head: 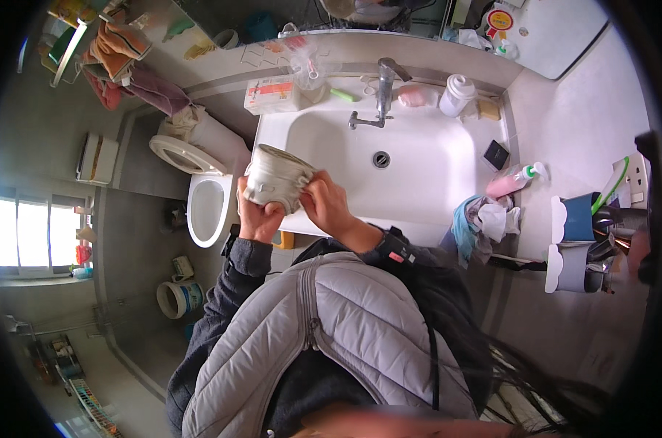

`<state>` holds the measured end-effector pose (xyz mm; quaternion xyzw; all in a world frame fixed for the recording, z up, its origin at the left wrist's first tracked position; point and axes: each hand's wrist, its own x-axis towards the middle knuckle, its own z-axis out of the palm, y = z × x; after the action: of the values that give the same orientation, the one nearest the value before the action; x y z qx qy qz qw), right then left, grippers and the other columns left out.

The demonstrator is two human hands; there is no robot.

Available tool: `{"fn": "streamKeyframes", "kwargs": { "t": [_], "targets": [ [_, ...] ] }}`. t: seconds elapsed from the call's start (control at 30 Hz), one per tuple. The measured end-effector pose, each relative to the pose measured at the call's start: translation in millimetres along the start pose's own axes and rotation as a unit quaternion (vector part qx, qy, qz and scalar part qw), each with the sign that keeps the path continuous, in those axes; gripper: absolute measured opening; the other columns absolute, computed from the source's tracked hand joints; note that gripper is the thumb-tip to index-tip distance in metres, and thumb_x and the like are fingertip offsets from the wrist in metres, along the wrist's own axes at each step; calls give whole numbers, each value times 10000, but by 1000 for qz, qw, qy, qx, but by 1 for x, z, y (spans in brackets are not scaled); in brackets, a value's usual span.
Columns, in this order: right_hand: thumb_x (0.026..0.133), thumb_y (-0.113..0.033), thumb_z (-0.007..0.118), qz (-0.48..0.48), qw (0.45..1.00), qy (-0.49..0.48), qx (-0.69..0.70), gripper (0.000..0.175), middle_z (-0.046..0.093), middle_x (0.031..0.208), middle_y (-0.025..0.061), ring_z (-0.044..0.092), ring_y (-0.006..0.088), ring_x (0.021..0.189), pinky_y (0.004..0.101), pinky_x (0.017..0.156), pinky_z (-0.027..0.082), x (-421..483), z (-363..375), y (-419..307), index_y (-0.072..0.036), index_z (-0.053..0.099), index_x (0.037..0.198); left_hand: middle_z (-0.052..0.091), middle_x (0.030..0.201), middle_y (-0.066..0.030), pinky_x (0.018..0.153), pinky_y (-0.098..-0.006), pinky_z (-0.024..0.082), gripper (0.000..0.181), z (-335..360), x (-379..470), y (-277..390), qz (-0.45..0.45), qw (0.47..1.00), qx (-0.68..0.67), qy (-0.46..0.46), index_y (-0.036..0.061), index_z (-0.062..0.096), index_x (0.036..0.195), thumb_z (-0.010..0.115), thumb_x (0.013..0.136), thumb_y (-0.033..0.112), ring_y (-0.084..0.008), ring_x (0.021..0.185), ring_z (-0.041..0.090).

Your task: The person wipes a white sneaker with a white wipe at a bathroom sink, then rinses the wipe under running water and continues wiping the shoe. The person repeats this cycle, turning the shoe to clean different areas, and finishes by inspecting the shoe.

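A cream-white ceramic-looking pot [276,178] with raised moulded relief is held tilted over the left front corner of the white washbasin [331,148]. Its side is gripped from below and from the left by my left hand [261,219], thumb across the lower part. At the pot's right edge, my right hand [326,203] grips with bent fingers. The pot's inside cannot be seen, and my hands cover parts of its wall. Below the metal tap [386,90], a round drain [381,160] sits in the basin floor.
Along the basin's back ledge stand a tissue pack [271,96], a green stick-like item [343,95] and a white lidded cup [457,96]. A pink pump bottle [509,182] and crumpled cloths [481,219] lie at right. The toilet [208,208] is left of the basin.
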<state>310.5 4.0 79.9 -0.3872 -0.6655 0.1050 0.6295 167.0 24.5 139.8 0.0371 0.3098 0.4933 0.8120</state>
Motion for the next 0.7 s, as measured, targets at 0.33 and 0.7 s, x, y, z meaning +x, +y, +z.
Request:
{"fn": "streamKeyframes", "kwargs": {
  "t": [0.33,0.7],
  "targets": [
    [782,-57,584,89,992,89,32,162,494,830,169,535,363,680,390,543,427,20,-13,4,-17,462,881,499,662,28,345,-178,210,289,16,-9,9,-38,969,-149,-191,101,543,761,467,861,361,-72,417,333],
    [841,-138,527,501,794,110,326,250,539,867,66,531,104,679,242,560,447,-45,-23,100,-13,461,1047,629,936,-114,736,-393,457,407,-64,7,4,-84,566,818,-54,-6,591,922,471,833,374,-271,868,595]
  ]
}}
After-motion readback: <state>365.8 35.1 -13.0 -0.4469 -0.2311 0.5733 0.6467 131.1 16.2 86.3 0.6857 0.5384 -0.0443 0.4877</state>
